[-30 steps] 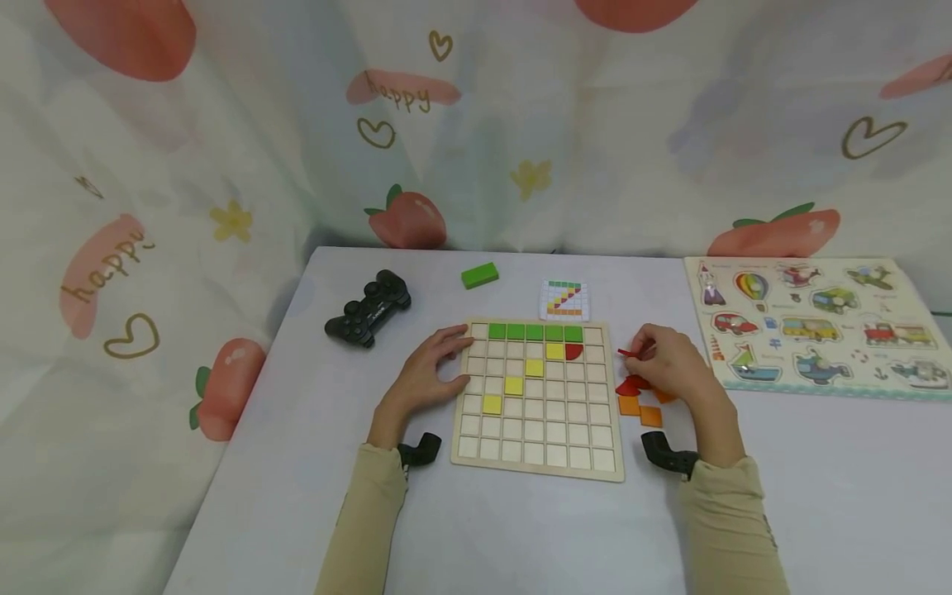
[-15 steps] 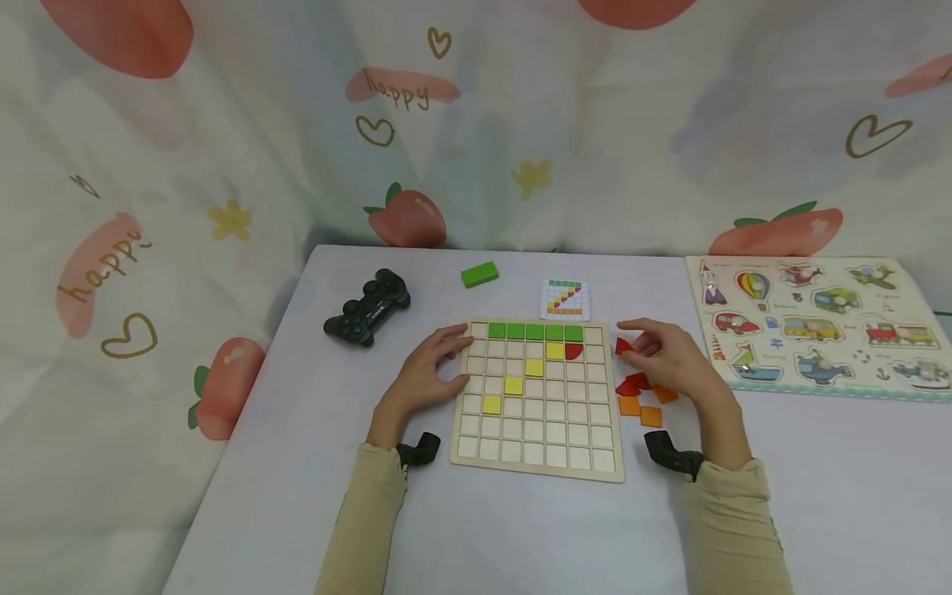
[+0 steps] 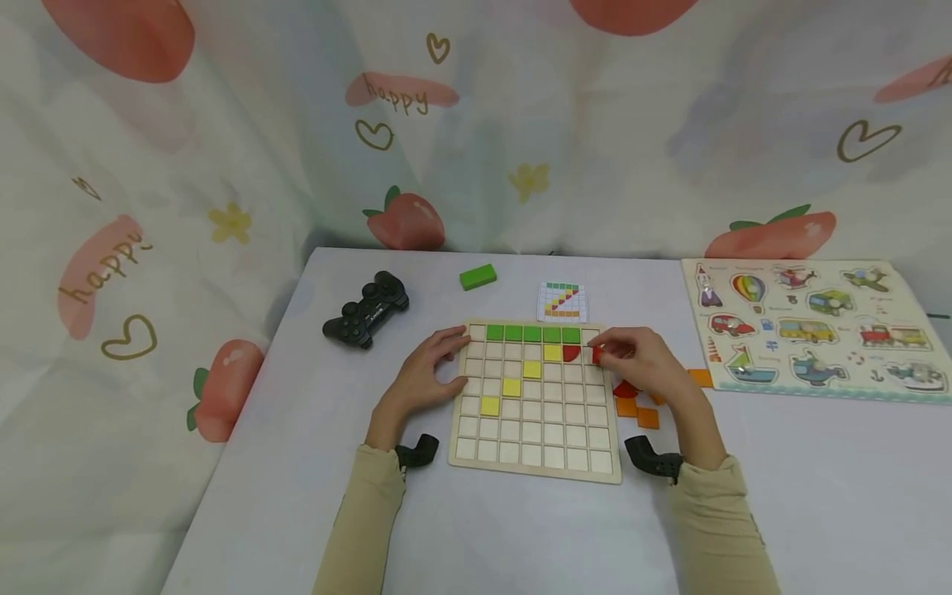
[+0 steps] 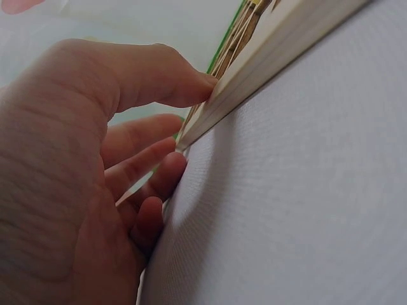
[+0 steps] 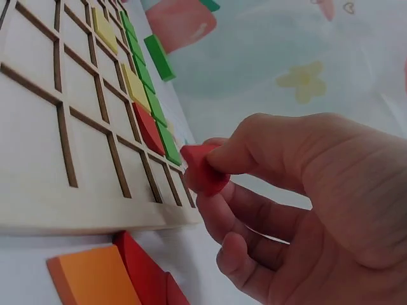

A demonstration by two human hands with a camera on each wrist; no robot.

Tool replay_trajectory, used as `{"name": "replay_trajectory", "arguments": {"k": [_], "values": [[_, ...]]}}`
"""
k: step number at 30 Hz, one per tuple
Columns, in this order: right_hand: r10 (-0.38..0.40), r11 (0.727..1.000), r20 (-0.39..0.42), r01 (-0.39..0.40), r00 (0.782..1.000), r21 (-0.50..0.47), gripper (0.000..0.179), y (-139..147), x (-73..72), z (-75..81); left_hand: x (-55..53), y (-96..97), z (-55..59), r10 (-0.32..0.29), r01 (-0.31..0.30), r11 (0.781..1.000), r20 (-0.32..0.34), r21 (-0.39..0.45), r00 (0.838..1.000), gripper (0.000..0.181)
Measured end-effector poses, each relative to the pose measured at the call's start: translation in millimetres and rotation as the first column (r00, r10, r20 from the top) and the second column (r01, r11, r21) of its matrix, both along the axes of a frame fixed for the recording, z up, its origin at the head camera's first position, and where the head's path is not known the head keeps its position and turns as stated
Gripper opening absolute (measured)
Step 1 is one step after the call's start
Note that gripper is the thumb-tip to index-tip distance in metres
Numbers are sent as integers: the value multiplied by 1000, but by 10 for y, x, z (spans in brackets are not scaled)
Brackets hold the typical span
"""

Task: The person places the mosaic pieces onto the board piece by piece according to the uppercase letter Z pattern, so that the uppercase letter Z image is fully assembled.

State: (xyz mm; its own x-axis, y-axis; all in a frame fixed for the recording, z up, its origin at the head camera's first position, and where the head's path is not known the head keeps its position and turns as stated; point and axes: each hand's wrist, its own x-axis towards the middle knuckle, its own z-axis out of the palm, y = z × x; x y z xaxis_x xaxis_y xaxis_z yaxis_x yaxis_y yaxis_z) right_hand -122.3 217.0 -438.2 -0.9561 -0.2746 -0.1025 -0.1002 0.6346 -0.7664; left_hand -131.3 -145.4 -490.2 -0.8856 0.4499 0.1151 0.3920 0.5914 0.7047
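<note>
A wooden grid board (image 3: 531, 434) lies on the table, holding a row of green square tiles (image 3: 532, 334), a diagonal of yellow square tiles (image 3: 511, 387) and one red quarter-round tile (image 3: 570, 354). At the board's left edge is my left hand (image 3: 416, 380), its thumb touching the side and its fingers fairly straight. My right hand (image 3: 647, 364) pinches another red quarter-round tile (image 5: 206, 168) between thumb and forefinger, above the board's upper right edge. Below that hand lie loose red tiles (image 3: 625, 390) and orange square tiles (image 3: 648, 418), partly hidden by it.
A small pattern card (image 3: 562, 302) lies behind the board. Farther back are a green block (image 3: 478, 277) and, to the left, a black game controller (image 3: 367, 310). A picture puzzle board (image 3: 814, 330) occupies the right side, with an orange tile (image 3: 700, 378) by its left edge.
My right hand has carried the red tile leftward from beside the board to over its right edge. The orange tile near the picture puzzle has come into sight. My left hand stays put.
</note>
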Motion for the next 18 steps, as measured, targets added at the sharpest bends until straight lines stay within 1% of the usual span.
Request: {"name": "replay_trajectory", "arguments": {"k": [3, 6, 9, 13, 15, 18], "values": [[-5, 1000, -4, 5, 1000, -8, 20, -26, -1, -12, 11, 2, 9, -2, 2, 1000, -2, 8, 1000, 60], [-37, 999, -12, 37, 999, -34, 17, -72, -10, -20, 12, 6, 22, -3, 3, 1000, 0, 10, 1000, 59], [-69, 992, 8, 69, 998, -102, 15, -176, -18, -41, 16, -4, 12, -1, 1, 1000, -2, 6, 1000, 58], [-59, 982, 37, 64, 998, -176, 15, -359, -8, -77, 10, -9, 1, -7, 7, 1000, -11, 14, 1000, 58], [-45, 984, 36, 50, 998, -169, 15, -442, 2, -92, 3, -8, -6, -10, 10, 1000, -19, 27, 1000, 58], [-60, 993, 22, 62, 998, -97, 14, -537, 20, -103, -9, -5, -6, -11, 12, 999, -21, 36, 1000, 58]]}}
